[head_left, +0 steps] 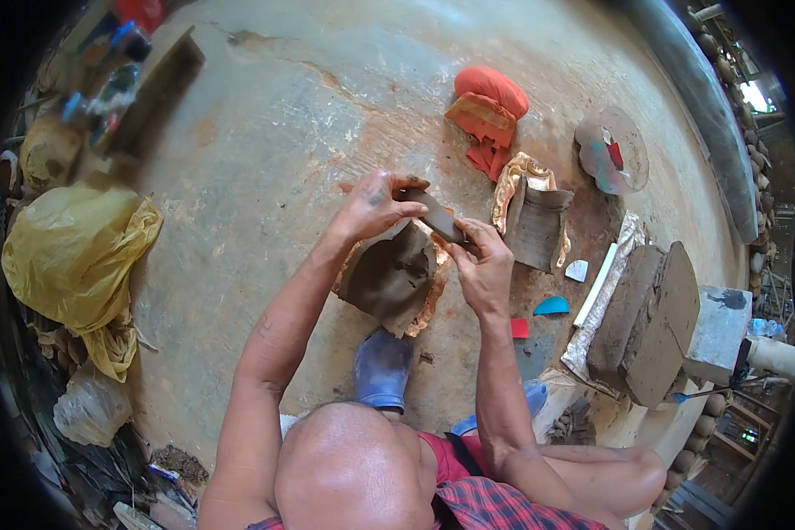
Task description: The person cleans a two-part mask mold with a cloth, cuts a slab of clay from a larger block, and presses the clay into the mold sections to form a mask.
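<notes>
Between my two hands is a short thick strip of dark wet clay (pixel 439 216). My left hand (pixel 375 203) pinches its upper left end with thumb and fingers. At the lower right end, my right hand (pixel 484 265) has its fingers closed on the same strip. Just below the strip lies a curved mold piece (pixel 433 296) with a ragged light-brown rim, lined with a dark clay sheet (pixel 384 278). A second clay-lined mold piece (pixel 539 225) rests to the right of my hands, hollow side up.
Farther off sits an orange-red cloth bundle (pixel 490 97), with a clear round tub (pixel 611 150) right of it. A large clay block (pixel 645 322) stands at right, near a white bar (pixel 595 284), a teal scraper (pixel 552 306) and a red piece (pixel 519 329). Left lies a yellow plastic bag (pixel 79 265).
</notes>
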Demonstrator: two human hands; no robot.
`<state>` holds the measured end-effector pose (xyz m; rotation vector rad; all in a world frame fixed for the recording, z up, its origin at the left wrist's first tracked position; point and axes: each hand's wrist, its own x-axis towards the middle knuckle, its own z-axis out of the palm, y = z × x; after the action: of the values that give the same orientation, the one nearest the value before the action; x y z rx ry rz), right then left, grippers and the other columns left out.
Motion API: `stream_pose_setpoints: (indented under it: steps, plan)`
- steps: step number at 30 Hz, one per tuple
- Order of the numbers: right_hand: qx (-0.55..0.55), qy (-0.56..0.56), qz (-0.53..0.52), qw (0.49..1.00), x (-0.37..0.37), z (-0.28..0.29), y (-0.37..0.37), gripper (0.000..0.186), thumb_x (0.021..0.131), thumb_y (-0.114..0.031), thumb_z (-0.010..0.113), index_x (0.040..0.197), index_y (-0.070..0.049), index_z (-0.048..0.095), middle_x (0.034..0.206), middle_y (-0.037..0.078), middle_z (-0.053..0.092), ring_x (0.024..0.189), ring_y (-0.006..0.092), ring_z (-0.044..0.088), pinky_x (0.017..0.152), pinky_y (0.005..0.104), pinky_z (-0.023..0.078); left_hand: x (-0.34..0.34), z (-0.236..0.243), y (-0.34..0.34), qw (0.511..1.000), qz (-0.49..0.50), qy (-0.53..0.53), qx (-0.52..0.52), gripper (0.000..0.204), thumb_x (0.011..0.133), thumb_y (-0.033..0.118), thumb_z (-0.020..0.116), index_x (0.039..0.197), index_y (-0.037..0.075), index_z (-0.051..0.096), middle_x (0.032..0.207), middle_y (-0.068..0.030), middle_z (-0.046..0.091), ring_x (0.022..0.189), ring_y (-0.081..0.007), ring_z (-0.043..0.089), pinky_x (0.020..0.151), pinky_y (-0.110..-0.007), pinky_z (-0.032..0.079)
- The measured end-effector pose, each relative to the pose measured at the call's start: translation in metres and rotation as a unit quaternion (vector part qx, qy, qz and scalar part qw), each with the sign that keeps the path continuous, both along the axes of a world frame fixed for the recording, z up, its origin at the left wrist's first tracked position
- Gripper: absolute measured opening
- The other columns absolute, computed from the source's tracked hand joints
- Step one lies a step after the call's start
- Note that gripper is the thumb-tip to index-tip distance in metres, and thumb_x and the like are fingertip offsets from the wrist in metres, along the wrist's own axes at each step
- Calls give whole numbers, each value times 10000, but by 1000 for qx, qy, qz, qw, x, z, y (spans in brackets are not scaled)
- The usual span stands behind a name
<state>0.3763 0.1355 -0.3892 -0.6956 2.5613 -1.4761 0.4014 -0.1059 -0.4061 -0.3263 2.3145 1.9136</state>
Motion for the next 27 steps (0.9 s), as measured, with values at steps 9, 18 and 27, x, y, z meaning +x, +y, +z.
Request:
stream_pose_setpoints:
  steps: [9, 18, 27]
  plan:
    - [158, 72, 54, 983, -19, -17, -11, 350, 859, -58, 772, 1204, 0, 763, 1222, 193, 739, 1092, 354, 727, 982, 398, 571, -9, -9, 18, 933, -119, 109, -323, 478, 803, 94, 816, 1268, 30, 726, 1079, -214, 758, 1013, -392, 733, 888, -451, 587]
    - [238, 98, 127, 958, -24, -6, -27, 302, 858, -60, 734, 1153, 1, 765, 1236, 175, 741, 1090, 370, 701, 996, 429, 548, -21, -19, 18, 880, -177, 100, -429, 234, 787, 62, 737, 1019, 36, 735, 929, -218, 737, 921, -437, 718, 802, -524, 584]
    - [208, 130, 187, 951, -40, -34, -37, 267, 841, -58, 710, 1095, -11, 775, 1209, 156, 751, 1082, 369, 685, 999, 427, 539, -29, -22, 11, 898, -175, -5, -405, 334, 756, 93, 759, 1087, 56, 776, 914, -237, 741, 896, -455, 717, 811, -494, 593]
